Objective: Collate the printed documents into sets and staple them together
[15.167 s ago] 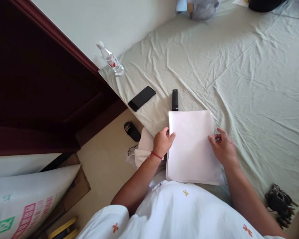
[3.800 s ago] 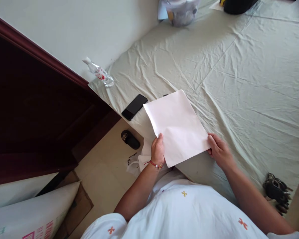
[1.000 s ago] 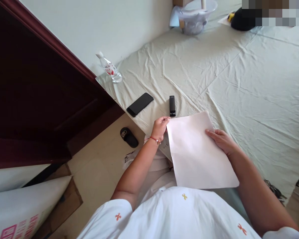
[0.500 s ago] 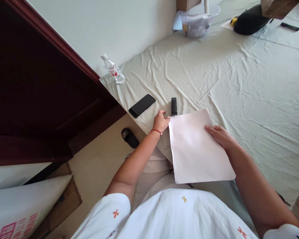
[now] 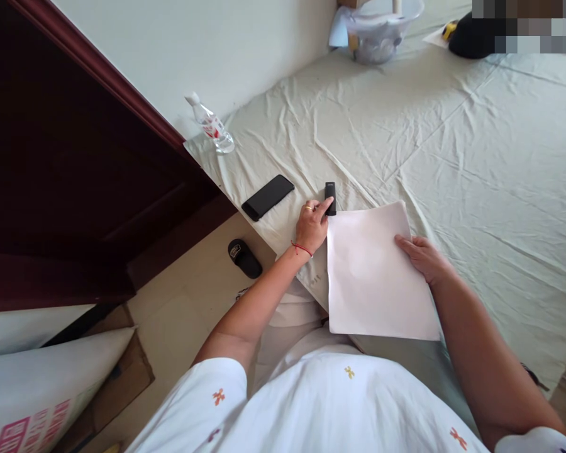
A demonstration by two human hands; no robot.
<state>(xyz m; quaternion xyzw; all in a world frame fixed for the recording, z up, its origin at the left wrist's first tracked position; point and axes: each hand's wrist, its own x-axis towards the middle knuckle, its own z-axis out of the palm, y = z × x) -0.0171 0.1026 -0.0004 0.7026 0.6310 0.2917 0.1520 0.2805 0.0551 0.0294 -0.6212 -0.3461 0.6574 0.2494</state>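
So I already had the white paper [image 5: 377, 277] pinched in my right hand [image 5: 423, 258], just beside the black stapler [image 5: 330, 188]. That sat unlifted on the cloth [image 5: 476, 189], left hand [image 5: 311, 228] touching it; couldn't tell if those fingers had closed.

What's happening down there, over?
Left hand on black stapler. Right hand gripping paper's right edge. Phone left of stapler, not between hand and paper.

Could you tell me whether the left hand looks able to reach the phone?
Probably yes: the phone lies uncovered near the left hand, only cloth between them, though that hand's fingers are at the stapler.
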